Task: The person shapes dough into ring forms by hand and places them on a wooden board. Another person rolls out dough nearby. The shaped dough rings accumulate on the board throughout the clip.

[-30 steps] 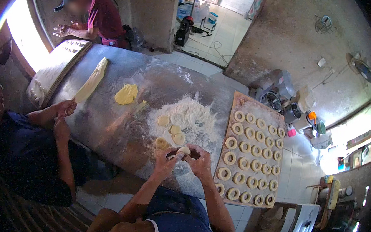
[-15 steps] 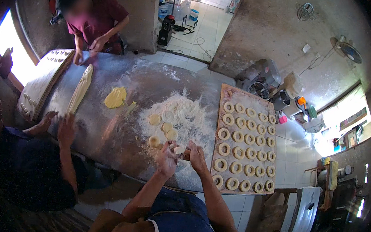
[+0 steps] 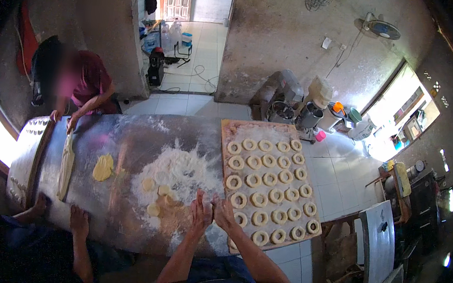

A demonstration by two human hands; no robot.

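Note:
My left hand (image 3: 200,215) and my right hand (image 3: 223,214) meet over the floured table (image 3: 124,229), fingers closed around a small piece of dough that is mostly hidden between them. My left fingers point up and away, pressed together; my right fingers curl in toward them. Left of my hands, several flat dough rounds, one dough round (image 3: 153,209) among them, lie by a spread of white flour (image 3: 182,164). To the right is a wooden board (image 3: 228,136) with rows of dough rings (image 3: 258,199).
Across the table at left, a co-worker (image 3: 90,85) handles a long dough strip (image 3: 66,169). Another person's hand (image 3: 79,220) rests at the near edge. A yellow dough-like slab (image 3: 103,168) and a long tray (image 3: 26,152) lie leftward. A chair (image 3: 375,249) stands at right.
The view has shifted, so the table sits lower and farther left. My hands have come closer together, covering the dough piece. The nearer person's hand has left the dough strip, which the far co-worker holds.

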